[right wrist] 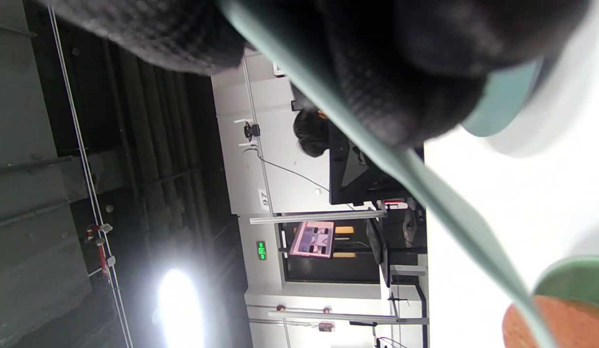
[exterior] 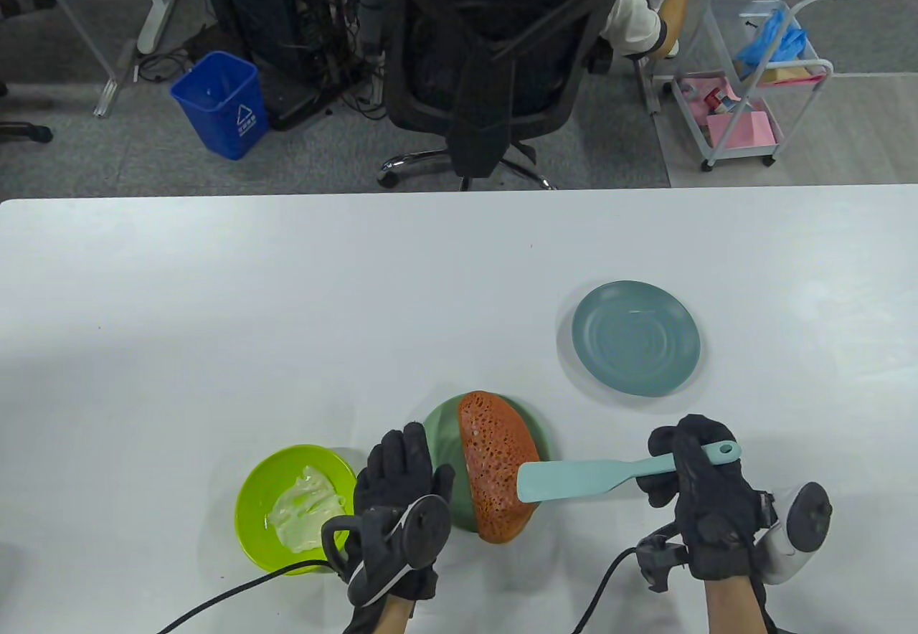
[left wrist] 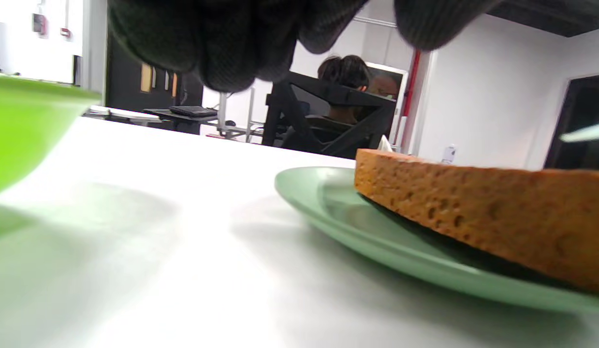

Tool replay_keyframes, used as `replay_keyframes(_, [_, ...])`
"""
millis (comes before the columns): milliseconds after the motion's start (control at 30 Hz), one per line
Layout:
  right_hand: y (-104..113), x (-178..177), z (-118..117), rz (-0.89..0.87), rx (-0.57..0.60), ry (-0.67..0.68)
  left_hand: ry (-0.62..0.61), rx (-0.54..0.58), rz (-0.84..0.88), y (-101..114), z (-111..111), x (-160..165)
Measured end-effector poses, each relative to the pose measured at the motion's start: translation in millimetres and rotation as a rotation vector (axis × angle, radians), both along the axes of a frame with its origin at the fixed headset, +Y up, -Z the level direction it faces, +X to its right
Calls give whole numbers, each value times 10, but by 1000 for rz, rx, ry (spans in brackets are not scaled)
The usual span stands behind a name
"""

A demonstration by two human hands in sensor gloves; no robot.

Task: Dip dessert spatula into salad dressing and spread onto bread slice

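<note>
Resting surface: everything is carried by the white table (exterior: 215, 318), with the working things grouped along its near edge.
Teal plate: a bare teal plate (exterior: 635, 338) is set to the right and farther back, well apart from the rest; no part in this step is expected of it.
Green plate: a pale green plate (exterior: 439, 440) is placed at the near centre, and the bread slice is borne on it.
Bread slice: the orange-brown bread slice (exterior: 495, 472) is laid flat across the green plate, its near end overhanging the rim; no dressing is seen on its top.
Lime bowl: a lime bowl (exterior: 251, 512) is stood to the left of the green plate, near it but not touching.
Salad dressing: pale salad dressing (exterior: 305, 508) is pooled in the bowl.
Left hand: the left hand (exterior: 401, 498) is held between bowl and green plate, fingers relaxed, nothing grasped.
Right hand: the right hand (exterior: 706, 494) is clenched round the spatula handle in a firm grip.
Dessert spatula: the dessert spatula (exterior: 574, 480) is held level, blade pointing left over the bread's right edge; the blade looks clean.
Step in hand: the dip is judged not yet made.
Next move: the blade is to be carried left past the bread, tilted down into the bowl and loaded before any spreading.
</note>
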State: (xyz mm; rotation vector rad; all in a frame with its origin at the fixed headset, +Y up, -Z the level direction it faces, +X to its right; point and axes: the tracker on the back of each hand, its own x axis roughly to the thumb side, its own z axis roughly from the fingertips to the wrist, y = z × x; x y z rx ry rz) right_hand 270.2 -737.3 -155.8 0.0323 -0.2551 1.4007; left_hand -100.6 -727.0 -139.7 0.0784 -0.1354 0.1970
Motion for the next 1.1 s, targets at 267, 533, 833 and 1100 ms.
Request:
replay_keyframes(267, [-13,-2,-21,-25,9,18,-61,45,25,-3,12,22])
replay_keyframes(533, [-33,8,-90,-129,21,19,-61,73,47,29,25,-15])
replay_keyframes(833, [-7,-1,-258,-173,28,10,-57,99,72,65,27,-82])
replay_keyframes(1100, [-81,64,-484,-141,-54,-85,-58,103,94,59,39,-101])
